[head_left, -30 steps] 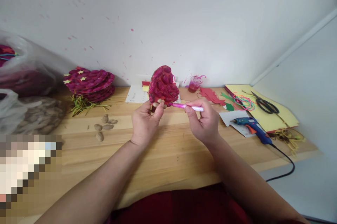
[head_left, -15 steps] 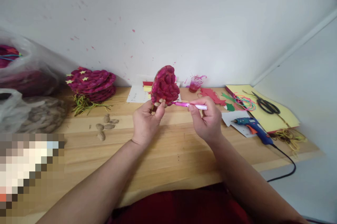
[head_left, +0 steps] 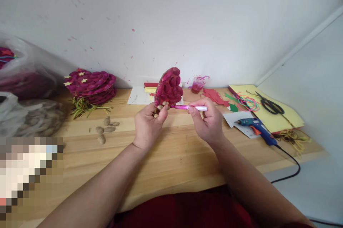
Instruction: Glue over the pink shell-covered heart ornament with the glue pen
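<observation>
My left hand (head_left: 148, 125) is closed on the lower edge of a peanut-shell disc (head_left: 170, 85), held upright and tilted above the table. Most of its shells are painted magenta; a few near my thumb are bare tan. In my right hand (head_left: 207, 122) is a slim paintbrush (head_left: 197, 108), white at the back end and magenta-stained toward the tip. Its tip meets the disc's lower right edge, close to my left thumb. A clear plastic cup (head_left: 197, 84) with magenta paint stands behind my right hand.
Left lie loose peanuts (head_left: 100, 138), a stack of magenta discs (head_left: 93, 81) with yellow stars, and a plastic bag of peanuts (head_left: 40, 117). At right are a blue glue gun (head_left: 257, 128) with a cord, black scissors (head_left: 270, 105), yellow paper (head_left: 289, 117) and red paper cut-outs (head_left: 214, 96).
My right hand and the paintbrush have shifted slightly left, bringing the tip further in at the disc's lower edge. The disc has turned slightly in my left hand.
</observation>
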`<state>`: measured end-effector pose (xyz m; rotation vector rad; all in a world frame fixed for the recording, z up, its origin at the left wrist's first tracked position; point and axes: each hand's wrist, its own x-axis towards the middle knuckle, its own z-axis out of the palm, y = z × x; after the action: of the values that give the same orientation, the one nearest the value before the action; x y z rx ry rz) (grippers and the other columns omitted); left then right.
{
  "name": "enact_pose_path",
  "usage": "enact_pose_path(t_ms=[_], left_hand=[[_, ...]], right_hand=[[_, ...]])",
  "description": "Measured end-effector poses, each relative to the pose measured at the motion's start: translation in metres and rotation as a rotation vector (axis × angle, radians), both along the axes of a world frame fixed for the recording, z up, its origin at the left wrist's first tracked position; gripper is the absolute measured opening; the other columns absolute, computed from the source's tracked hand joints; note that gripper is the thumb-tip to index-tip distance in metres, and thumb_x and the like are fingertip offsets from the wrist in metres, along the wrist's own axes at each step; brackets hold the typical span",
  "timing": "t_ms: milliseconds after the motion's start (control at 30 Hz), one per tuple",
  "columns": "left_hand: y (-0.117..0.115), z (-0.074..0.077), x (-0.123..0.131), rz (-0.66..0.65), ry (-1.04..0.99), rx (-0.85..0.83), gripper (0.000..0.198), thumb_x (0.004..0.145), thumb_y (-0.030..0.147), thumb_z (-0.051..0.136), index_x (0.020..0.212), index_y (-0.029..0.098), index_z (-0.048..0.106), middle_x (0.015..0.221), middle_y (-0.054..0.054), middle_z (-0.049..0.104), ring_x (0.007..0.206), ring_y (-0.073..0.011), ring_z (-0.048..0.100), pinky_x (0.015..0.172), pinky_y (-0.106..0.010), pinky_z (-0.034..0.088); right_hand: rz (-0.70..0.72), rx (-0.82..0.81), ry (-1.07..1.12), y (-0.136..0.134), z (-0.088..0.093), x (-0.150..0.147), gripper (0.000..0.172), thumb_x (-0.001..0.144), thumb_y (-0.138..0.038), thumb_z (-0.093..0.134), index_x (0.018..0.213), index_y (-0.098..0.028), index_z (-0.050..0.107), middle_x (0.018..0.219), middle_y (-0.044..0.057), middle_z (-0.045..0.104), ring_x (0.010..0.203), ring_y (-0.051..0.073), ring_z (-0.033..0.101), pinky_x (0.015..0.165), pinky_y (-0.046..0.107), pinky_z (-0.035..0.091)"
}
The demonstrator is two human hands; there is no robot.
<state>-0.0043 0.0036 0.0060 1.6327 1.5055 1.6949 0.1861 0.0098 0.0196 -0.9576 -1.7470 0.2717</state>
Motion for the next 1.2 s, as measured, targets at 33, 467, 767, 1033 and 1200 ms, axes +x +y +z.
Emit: enact_pose_path(t_ms=[33, 467, 767, 1033, 1200], left_hand=[[0.0001, -0.0002, -0.0001, -0.001, 0.004, -0.001, 0.026, 0.086, 0.034, 0.067, 0.066, 0.018, 0.063, 0.054, 0.004, 0.051, 0.050, -0.0086, 0.038, 0.052, -0.022, 0.035], [0.0018, -0.0039, -0.0014, 0.003, 0.045, -0.015, 0.025, 0.086, 0.037, 0.066, 0.070, 0.018, 0.067, 0.058, 0.002, 0.058, 0.053, -0.0100, 0.045, 0.054, -0.023, 0.037], [0.0022, -0.0046, -0.0022, -0.004, 0.032, -0.007, 0.026, 0.086, 0.037, 0.067, 0.069, 0.018, 0.067, 0.057, 0.002, 0.059, 0.053, -0.0103, 0.045, 0.054, -0.023, 0.037], [0.0016, -0.0022, -0.0019, -0.004, 0.037, -0.015, 0.021, 0.084, 0.034, 0.066, 0.070, 0.018, 0.068, 0.059, 0.001, 0.061, 0.052, -0.0107, 0.046, 0.053, -0.023, 0.037], [0.0014, -0.0009, -0.0014, -0.003, 0.035, -0.025, 0.023, 0.085, 0.034, 0.066, 0.069, 0.018, 0.068, 0.058, 0.001, 0.061, 0.052, -0.0108, 0.046, 0.054, -0.023, 0.037]], right_hand=[[-0.011, 0.003, -0.008, -0.0001, 0.0005, -0.0003, 0.005, 0.094, -0.023, 0.064, 0.099, -0.022, 0.064, 0.088, 0.002, 0.071, 0.075, 0.015, 0.064, 0.069, 0.029, 0.050], [-0.036, 0.016, -0.038, 0.0020, 0.0021, 0.0024, 0.004, 0.094, -0.023, 0.063, 0.098, -0.022, 0.064, 0.085, 0.001, 0.071, 0.073, 0.014, 0.064, 0.068, 0.028, 0.050], [-0.040, 0.037, -0.060, 0.0020, 0.0016, 0.0028, 0.005, 0.094, -0.022, 0.063, 0.099, -0.022, 0.065, 0.086, 0.001, 0.071, 0.074, 0.015, 0.065, 0.068, 0.029, 0.051], [-0.022, 0.023, -0.054, 0.0020, 0.0018, 0.0006, 0.005, 0.095, -0.023, 0.062, 0.099, -0.022, 0.064, 0.087, 0.001, 0.072, 0.074, 0.015, 0.065, 0.069, 0.029, 0.052], [-0.028, 0.067, -0.078, 0.0005, 0.0026, 0.0001, 0.005, 0.094, -0.022, 0.061, 0.099, -0.022, 0.064, 0.090, 0.003, 0.073, 0.077, 0.016, 0.066, 0.070, 0.031, 0.052]])
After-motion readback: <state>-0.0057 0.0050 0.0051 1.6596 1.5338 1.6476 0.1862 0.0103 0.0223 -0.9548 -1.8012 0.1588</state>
